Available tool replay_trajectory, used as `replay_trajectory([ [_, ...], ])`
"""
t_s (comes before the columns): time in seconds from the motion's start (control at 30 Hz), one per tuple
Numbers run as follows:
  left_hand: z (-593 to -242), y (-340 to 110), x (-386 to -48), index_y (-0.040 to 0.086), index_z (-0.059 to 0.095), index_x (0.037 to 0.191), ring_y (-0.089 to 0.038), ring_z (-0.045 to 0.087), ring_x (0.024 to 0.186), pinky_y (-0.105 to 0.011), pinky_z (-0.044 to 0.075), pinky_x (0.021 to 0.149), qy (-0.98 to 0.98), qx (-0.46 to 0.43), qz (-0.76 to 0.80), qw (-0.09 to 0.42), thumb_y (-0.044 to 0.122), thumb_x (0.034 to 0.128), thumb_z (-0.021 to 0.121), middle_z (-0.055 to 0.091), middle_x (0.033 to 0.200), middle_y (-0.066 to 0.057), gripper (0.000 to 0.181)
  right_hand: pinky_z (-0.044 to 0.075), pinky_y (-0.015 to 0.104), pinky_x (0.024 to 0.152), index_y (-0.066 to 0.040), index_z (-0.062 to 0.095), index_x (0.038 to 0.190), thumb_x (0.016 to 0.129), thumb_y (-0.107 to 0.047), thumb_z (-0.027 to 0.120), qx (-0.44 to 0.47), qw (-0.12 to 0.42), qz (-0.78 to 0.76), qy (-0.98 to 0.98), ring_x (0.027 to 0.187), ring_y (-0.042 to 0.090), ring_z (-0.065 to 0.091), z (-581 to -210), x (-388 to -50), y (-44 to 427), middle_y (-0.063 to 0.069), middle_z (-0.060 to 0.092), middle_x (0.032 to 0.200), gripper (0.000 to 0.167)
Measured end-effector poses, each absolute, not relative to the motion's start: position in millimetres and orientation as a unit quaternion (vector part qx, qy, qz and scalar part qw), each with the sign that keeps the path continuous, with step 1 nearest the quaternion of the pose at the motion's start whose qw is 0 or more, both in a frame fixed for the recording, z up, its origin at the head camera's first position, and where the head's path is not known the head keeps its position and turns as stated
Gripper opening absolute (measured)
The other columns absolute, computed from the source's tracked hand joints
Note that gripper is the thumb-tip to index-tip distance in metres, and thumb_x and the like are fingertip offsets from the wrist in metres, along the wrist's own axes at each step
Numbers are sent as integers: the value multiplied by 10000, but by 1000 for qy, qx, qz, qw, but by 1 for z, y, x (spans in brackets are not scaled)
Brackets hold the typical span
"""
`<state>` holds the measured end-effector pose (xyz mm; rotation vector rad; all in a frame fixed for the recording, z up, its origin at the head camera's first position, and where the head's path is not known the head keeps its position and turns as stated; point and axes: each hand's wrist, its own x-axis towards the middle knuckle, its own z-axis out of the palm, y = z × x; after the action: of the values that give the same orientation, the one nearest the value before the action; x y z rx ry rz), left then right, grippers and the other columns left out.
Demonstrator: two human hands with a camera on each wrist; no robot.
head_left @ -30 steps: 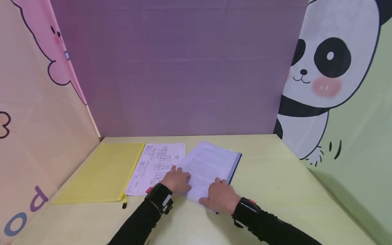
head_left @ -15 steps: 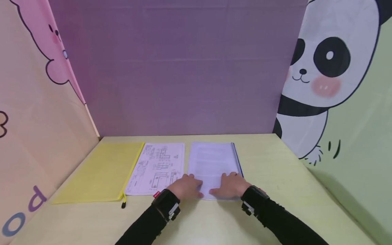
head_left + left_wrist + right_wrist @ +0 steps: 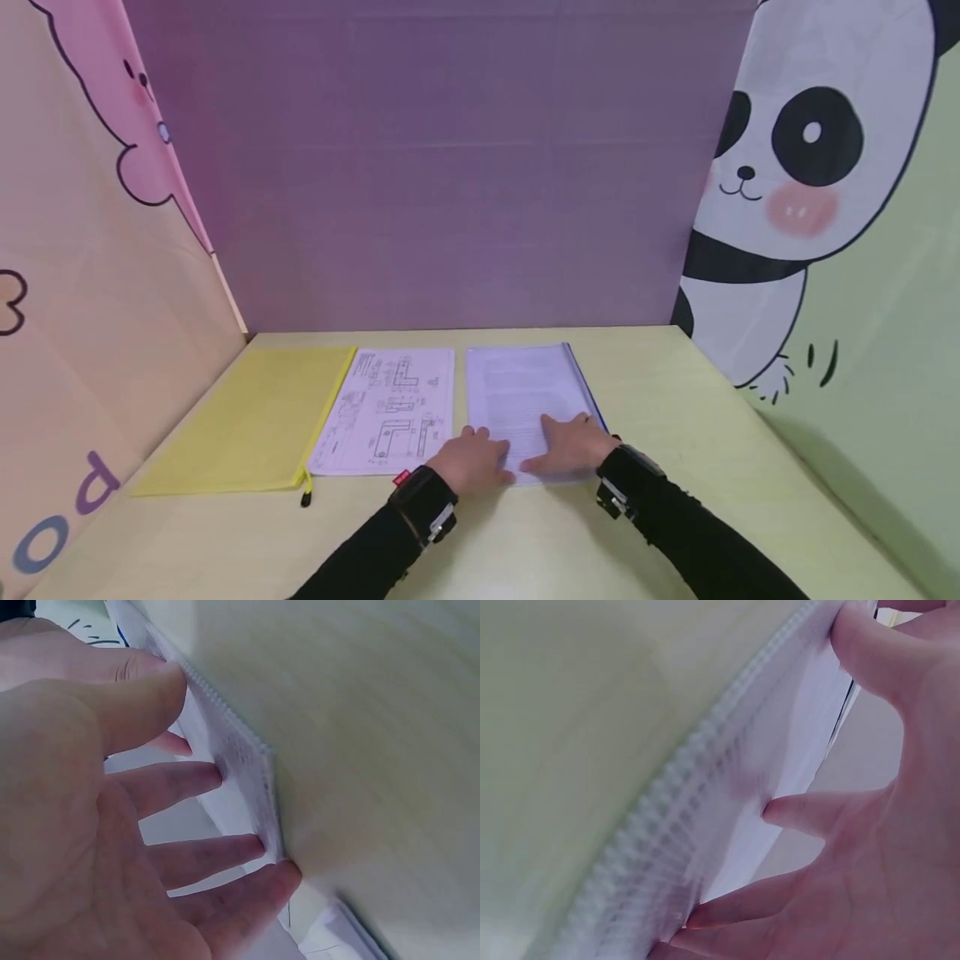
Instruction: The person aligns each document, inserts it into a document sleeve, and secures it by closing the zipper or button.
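Note:
A whitish mesh-edged document pouch (image 3: 521, 379), with printed paper showing through and a blue strip along its right side, lies flat on the table (image 3: 675, 392). Near its lower left corner my left hand (image 3: 468, 462) rests with fingers spread, the fingertips touching the pouch in the left wrist view. My right hand (image 3: 573, 442) lies across the lower right part. In the right wrist view its fingertips (image 3: 776, 808) touch the pouch surface, fairly straight. To the left lies a sheet with technical drawings (image 3: 386, 408), a narrow gap apart from the pouch.
A yellow zip pouch (image 3: 240, 421) lies at the left, its right edge against the drawing sheet, its dark-tipped zipper pull (image 3: 306, 498) hanging towards the front. A purple panel (image 3: 457, 167) stands behind the table. Printed walls flank both sides, a panda (image 3: 810, 167) on the right one.
The pouch was tilted at an angle and has turned square, beside the drawing sheet, which it no longer overlaps. Both hands have shifted to the right with it.

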<state>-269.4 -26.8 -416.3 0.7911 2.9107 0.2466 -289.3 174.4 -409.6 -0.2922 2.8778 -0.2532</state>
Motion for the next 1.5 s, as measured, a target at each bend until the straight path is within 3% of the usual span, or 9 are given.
replay_trajectory([
  [0.2,-417,-28,-274,127,715,1118,-198,565,879,-373,523,737,959,262,95,48,417,913,734,618,987,-46,356,346,825,930,-36,386,1554,831,-675,689,-112,119,-87,983,1337,633,343,-413,-297,184,350,468,1453,1011],
  [0.53,-413,-40,-274,117,700,1010,-149,539,739,-321,486,648,958,248,137,39,323,906,750,620,894,4,236,331,810,968,-4,381,1547,850,-634,700,-118,123,-90,981,1341,645,325,-410,-304,204,298,478,1478,992],
  [0.73,-404,-54,-275,84,686,1172,-190,620,901,-389,545,806,956,256,138,32,324,934,729,679,1056,-52,340,308,771,1027,58,362,1532,865,-617,695,-130,128,-94,979,1336,643,333,-408,-310,227,293,442,1511,1006],
  [1.0,-394,-76,-288,49,661,1264,-247,645,1022,-454,540,896,964,231,129,22,326,963,694,690,1153,-98,410,281,740,1069,98,335,1524,880,-602,678,-135,126,-85,979,1330,639,349,-406,-315,257,314,415,1520,1012],
  [1.17,-394,-102,-304,49,669,1231,-250,631,959,-489,532,861,974,182,133,-4,283,965,692,691,1106,-90,355,324,703,1071,93,348,1521,876,-589,696,-131,122,-82,980,1338,613,366,-403,-316,265,323,421,1510,1001],
  [1.37,-403,-141,-316,37,661,1267,-242,593,924,-506,525,889,985,111,131,-22,235,973,652,682,1169,-113,355,351,661,1081,113,351,1509,882,-572,706,-138,125,-78,979,1352,569,388,-404,-319,270,338,448,1480,994],
  [1.5,-403,-169,-319,6,660,1247,-281,597,884,-530,527,818,991,74,114,-21,189,959,636,681,1125,-154,342,366,642,1082,124,355,1499,879,-566,714,-143,126,-74,979,1346,548,414,-405,-320,269,345,453,1471,994],
])
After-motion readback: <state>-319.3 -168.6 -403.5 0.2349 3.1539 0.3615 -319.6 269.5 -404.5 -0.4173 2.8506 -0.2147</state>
